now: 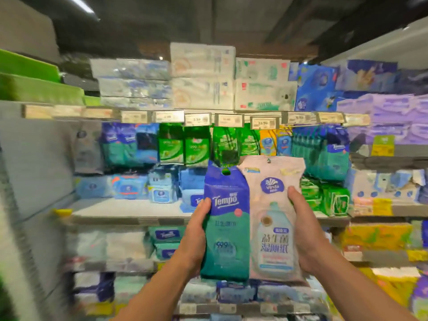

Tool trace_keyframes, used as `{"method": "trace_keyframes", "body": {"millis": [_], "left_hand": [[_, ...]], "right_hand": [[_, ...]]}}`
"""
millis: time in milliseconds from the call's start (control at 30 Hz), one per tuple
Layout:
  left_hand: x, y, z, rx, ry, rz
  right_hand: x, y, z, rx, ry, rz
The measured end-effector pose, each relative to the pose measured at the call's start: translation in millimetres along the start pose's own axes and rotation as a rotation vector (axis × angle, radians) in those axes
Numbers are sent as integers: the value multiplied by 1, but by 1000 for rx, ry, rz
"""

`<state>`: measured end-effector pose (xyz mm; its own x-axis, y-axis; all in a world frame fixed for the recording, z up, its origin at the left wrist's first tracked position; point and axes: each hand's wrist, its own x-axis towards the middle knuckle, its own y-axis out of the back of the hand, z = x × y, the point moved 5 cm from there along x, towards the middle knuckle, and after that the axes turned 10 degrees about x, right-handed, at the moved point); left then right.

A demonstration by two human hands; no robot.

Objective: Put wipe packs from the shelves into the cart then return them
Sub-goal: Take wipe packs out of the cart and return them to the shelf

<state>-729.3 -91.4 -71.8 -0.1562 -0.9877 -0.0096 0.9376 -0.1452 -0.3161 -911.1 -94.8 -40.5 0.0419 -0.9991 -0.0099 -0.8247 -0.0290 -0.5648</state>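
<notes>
Two wipe packs are being held upright, edges touching — a blue-and-green Tempo pack (225,225) gripped by the left hand (196,232), a pale pink Vinda pack (272,218) gripped by the right hand (303,230). Beyond the hands, blurred stocked shelves (129,209) are being faced.

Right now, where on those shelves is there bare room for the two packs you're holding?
The middle shelf is bare at its front left, ahead of the light-blue packs. Right of the pink pack, green packs crowd it; upper rows look full.

Blue-green Tempo pack (225,228) upright, touching pale pink Vinda pack (273,218) beside it, before shelves (129,210)
</notes>
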Motion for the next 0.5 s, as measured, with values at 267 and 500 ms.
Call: {"method": "trace_keyframes", "body": {"millis": [267,500], "left_hand": [[-44,88,44,-73,-124,130],[-76,158,72,51,-284,340]], "right_hand": [[9,-103,47,-17,-98,-233],[16,-168,92,-31,-178,-346]]}}
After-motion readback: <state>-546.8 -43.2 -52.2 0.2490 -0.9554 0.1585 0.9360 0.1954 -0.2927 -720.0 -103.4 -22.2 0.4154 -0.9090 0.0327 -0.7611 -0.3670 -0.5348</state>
